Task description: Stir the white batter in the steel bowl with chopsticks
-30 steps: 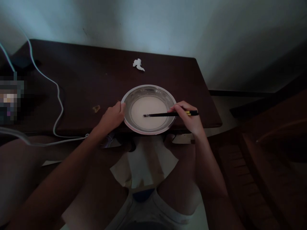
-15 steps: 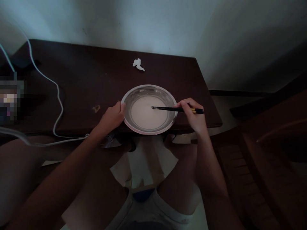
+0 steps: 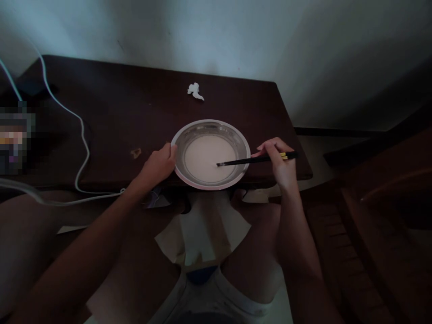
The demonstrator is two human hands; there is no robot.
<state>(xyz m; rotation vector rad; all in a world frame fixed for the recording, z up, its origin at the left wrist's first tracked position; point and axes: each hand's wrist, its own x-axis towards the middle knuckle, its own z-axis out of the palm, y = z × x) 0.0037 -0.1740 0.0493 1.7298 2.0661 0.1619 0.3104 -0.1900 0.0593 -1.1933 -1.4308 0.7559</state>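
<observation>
A round metal basin (image 3: pixel 210 185) sits at the front edge of the dark table, with a pale, milky liquid (image 3: pixel 204 155) inside. My left hand (image 3: pixel 161 161) grips the basin's left rim, thumb on top. In my right hand (image 3: pixel 279 157), just off the right rim, is a pair of black chopsticks (image 3: pixel 243 161) with yellow bands near the top. They slant over the rim, and their tips touch the liquid right of its middle.
Crumpled white tissue (image 3: pixel 195 91) lies behind the basin on the table (image 3: pixel 118 99). A white cable (image 3: pixel 83 130) runs along the left side. Another person's leg (image 3: pixel 27 225) is at the lower left. A brown wooden chair (image 3: pixel 381 216) stands at the right.
My right hand has shifted rightward, drawing the chopsticks with it. Their tips moved right and back, then toward me. My left hand and the basin have stayed in place.
</observation>
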